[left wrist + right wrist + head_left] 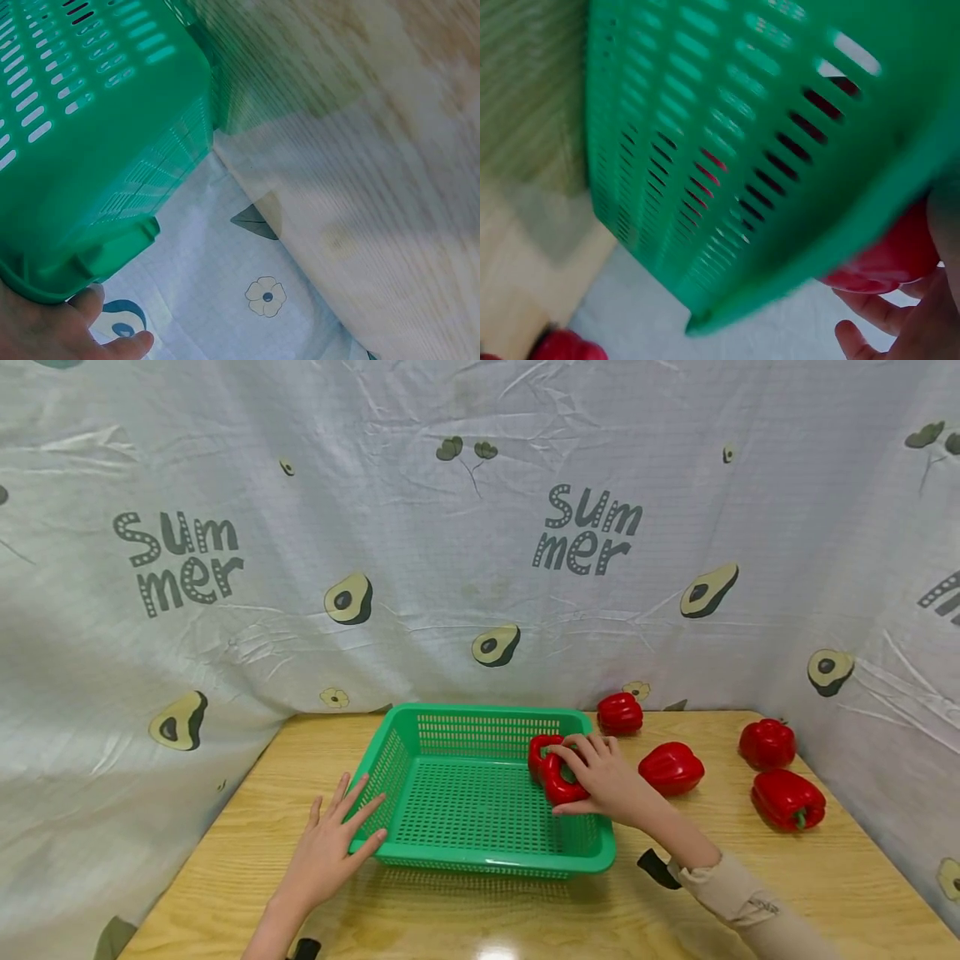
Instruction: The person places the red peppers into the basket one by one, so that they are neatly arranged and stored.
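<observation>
A green plastic basket (487,862) with slotted walls stands on the wooden table. At its right side my right hand (607,781) grips a red bell pepper (561,783), with the thumb low and the fingers over the top. Partly behind that one, another red bell pepper (536,758) shows inside the basket. In the right wrist view the held pepper (889,259) appears beyond the rim, and red shows through the wall slots. My left hand (322,852) has its fingers spread at the basket's left front rim; in the left wrist view, fingers (90,304) touch the rim's underside.
Right of the basket lie more red bell peppers: one at the back (620,714), one beside my right wrist (672,769), and two near the right edge (767,744) (788,800). A printed cloth (420,652) hangs behind the table and along its sides.
</observation>
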A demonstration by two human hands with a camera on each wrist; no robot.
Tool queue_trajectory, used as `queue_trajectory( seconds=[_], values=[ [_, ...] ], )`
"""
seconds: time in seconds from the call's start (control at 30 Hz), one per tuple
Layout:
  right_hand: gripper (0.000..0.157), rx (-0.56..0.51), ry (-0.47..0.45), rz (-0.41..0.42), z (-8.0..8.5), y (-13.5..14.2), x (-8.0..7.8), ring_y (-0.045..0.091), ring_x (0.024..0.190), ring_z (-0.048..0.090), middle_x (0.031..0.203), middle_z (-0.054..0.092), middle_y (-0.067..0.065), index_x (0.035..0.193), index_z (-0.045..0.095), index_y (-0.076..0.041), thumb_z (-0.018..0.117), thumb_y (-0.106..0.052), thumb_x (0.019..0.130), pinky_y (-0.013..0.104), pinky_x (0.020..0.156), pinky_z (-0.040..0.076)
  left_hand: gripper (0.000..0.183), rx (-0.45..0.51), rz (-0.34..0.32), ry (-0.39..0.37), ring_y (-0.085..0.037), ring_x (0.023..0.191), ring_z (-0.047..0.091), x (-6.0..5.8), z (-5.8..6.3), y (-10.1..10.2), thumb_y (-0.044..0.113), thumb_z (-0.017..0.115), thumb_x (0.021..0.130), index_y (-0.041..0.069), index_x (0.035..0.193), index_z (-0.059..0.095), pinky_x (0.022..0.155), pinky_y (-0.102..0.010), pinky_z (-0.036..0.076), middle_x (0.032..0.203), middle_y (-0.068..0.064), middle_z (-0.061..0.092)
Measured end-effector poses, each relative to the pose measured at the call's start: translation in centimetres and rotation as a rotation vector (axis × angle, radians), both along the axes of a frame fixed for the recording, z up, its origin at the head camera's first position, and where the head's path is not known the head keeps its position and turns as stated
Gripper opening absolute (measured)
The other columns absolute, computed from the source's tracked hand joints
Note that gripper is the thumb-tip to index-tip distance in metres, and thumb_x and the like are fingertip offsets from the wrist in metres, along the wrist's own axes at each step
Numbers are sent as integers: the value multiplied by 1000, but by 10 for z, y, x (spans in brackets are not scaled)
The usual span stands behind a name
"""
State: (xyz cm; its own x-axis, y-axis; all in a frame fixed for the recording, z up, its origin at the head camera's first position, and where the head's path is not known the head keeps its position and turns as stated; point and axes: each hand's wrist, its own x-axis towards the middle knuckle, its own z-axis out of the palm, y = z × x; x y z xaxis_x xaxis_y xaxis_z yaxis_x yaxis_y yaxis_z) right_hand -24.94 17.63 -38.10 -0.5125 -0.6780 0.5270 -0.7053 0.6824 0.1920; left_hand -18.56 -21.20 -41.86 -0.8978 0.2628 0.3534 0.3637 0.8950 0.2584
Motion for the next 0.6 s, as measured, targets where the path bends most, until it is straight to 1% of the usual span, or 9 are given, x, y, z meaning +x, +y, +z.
queue_trajectory(
  seconds=[0.07, 0.17, 0.23, 0.37, 0.47, 0.5, 0.6],
  values=[
    [80, 27, -18, 3, -4, -4, -2, 25, 94, 42, 109, 49, 10, 120, 50, -10, 68, -61, 61, 40, 74, 36, 49, 0, 1, -1, -19, 140, 1, 0, 0, 0, 40, 54, 85, 18, 129, 49, 101, -66, 14, 146, -10, 27],
    [81, 75, -44, -12, -10, -6, -4, 25, 94, 42, 110, 49, 9, 122, 49, -10, 64, -63, 63, 44, 77, 38, 49, -1, 0, -2, -23, 140, 4, 0, -1, 0, 39, 55, 85, 17, 129, 50, 100, -66, 14, 146, -10, 27],
    [81, 97, -66, -23, -12, -6, -5, 24, 93, 42, 111, 50, 8, 124, 48, -10, 60, -65, 65, 44, 78, 38, 49, -3, 0, -3, -25, 140, 6, -1, -1, 0, 39, 55, 85, 17, 129, 50, 100, -66, 14, 146, -10, 27],
    [82, 116, -128, -36, -13, -7, -7, 24, 94, 42, 114, 50, 7, 126, 48, -10, 46, -71, 71, 43, 78, 37, 49, -1, 0, -3, -22, 140, 4, -1, -1, 0, 39, 55, 85, 17, 129, 50, 100, -66, 14, 146, -10, 27],
    [84, 137, -183, -45, -11, -8, -9, 25, 97, 42, 116, 49, 8, 127, 46, -9, 35, -73, 74, 46, 80, 37, 49, 0, 1, -2, -21, 140, 3, -1, -1, 0, 40, 54, 86, 17, 129, 50, 100, -66, 14, 146, -10, 27],
    [84, 151, -199, -52, -11, -9, -10, 25, 98, 42, 117, 49, 8, 128, 46, -9, 36, -73, 74, 46, 80, 37, 49, 0, 2, -1, -23, 140, 4, -1, -1, 0, 40, 54, 86, 17, 129, 50, 100, -66, 14, 146, -10, 27],
    [81, 184, -257, -64, -9, -12, -12, 27, 102, 42, 118, 49, 9, 130, 43, -9, 47, -68, 75, 49, 82, 36, 49, -5, 4, -1, -29, 139, 10, -1, 0, 0, 40, 54, 85, 17, 129, 50, 100, -66, 15, 146, -10, 28]
  ],
)
